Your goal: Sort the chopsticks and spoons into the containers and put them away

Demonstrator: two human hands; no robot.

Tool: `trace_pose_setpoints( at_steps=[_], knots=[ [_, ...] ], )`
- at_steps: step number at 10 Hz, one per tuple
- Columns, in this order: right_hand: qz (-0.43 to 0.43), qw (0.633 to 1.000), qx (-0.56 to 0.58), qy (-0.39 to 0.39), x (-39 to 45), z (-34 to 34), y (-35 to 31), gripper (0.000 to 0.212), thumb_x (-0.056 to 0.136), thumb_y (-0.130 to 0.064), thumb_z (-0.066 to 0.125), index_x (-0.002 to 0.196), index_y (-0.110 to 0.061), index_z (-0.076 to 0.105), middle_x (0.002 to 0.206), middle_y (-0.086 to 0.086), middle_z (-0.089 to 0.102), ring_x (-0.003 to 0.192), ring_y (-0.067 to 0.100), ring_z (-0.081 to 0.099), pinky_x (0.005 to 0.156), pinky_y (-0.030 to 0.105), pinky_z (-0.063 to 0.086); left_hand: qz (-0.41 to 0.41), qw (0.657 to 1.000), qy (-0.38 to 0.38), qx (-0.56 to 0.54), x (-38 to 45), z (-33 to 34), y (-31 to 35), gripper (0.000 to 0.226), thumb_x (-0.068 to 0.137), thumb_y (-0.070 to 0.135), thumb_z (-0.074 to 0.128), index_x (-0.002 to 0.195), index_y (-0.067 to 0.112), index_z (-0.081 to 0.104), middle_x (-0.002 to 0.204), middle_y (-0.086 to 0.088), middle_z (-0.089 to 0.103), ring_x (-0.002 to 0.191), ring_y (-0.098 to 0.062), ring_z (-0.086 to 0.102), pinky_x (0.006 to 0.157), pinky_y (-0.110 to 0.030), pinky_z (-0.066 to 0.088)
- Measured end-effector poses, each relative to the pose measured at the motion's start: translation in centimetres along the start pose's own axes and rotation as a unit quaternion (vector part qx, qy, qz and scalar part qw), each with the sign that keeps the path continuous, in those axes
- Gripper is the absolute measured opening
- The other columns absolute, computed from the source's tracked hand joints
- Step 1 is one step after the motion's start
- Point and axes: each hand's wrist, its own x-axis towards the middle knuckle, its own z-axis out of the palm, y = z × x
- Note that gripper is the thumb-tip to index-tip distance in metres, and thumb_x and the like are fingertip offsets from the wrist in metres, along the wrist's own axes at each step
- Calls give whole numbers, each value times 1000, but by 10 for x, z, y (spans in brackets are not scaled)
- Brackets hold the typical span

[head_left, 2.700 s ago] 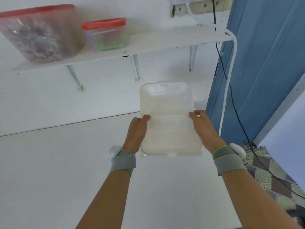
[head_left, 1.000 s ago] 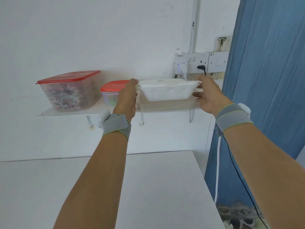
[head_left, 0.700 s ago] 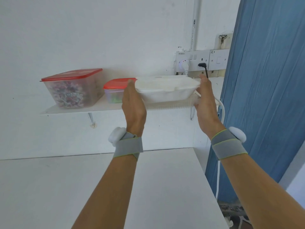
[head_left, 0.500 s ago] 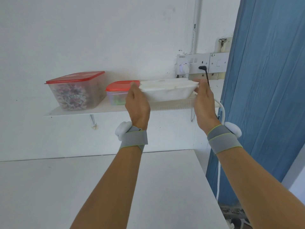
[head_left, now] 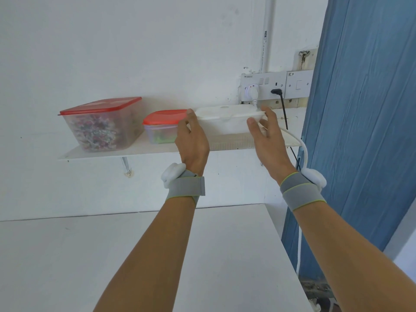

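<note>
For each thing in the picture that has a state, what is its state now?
white foam container: lid closed, on the shelf
clear tray: on the shelf, under the foam container
large red-lidded box: closed
small red-lidded box: closed
left hand: open, fingertips at the container's left end
right hand: open, beside its right end

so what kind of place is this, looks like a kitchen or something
Probably a plain home utility or storage corner, though I can't say kitchen. A wall shelf holds red-lidded food tubs, wall sockets sit above it, and a white table stands below.
</note>
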Motion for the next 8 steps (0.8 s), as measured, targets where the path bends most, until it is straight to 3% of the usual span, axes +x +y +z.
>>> trace_pose_setpoints(
  at_steps=[1, 2, 4, 5, 6, 7, 8],
  knots=[
    [19, 999, -37, -9, 8, 2, 2, 57, 104, -47, 49, 155, -35, 26, 154, 6, 40, 143, 17, 36, 117, 42, 34, -5, 1000, 1, 28, 9, 3, -1, 38, 107, 52, 27, 97, 26, 53, 89, 15, 52, 91, -16, 52, 85, -31, 36],
    [48, 996, -74, -30, 20, 3, 1, 56, 105, -44, 48, 154, -29, 26, 153, 8, 38, 138, 25, 40, 113, 40, 34, -16, 999, 1, 50, 13, 6, 1, 40, 108, 49, 24, 106, 22, 53, 85, 17, 45, 101, -23, 49, 89, -33, 34],
    [71, 995, -65, -41, 26, 2, 0, 54, 102, -40, 51, 150, -26, 31, 151, 5, 40, 134, 25, 42, 110, 40, 36, -10, 999, 20, 39, 19, 11, -4, 44, 108, 45, 27, 108, 11, 55, 87, 6, 53, 95, -25, 53, 84, -36, 37],
    [76, 994, -60, -43, 25, 1, 1, 56, 100, -34, 52, 151, -28, 30, 150, 3, 40, 133, 24, 43, 103, 36, 35, 2, 999, 21, 34, 18, 10, -7, 39, 108, 43, 27, 108, 14, 54, 85, 5, 53, 81, -17, 51, 81, -35, 38],
    [73, 995, -59, -43, 26, 1, 3, 56, 99, -25, 50, 151, -28, 29, 150, 5, 40, 128, 24, 44, 98, 34, 35, 8, 999, 25, 33, 18, 10, -6, 39, 107, 42, 28, 109, 15, 55, 86, 6, 55, 87, -21, 53, 82, -35, 39],
    [71, 995, -58, -37, 23, 1, -1, 59, 100, -20, 49, 154, -26, 25, 150, 5, 36, 124, 21, 43, 94, 31, 33, 17, 998, 48, 43, 18, 8, -3, 42, 106, 44, 30, 112, 13, 57, 95, -1, 59, 99, -28, 55, 82, -36, 38],
    [64, 996, -65, 4, 19, 2, -1, 65, 98, -21, 50, 156, -25, 20, 153, 5, 31, 134, 24, 36, 105, 37, 33, 20, 995, 70, 63, 19, 7, -7, 46, 104, 48, 33, 120, 11, 57, 113, -11, 61, 104, -29, 55, 88, -38, 41]
  ],
)
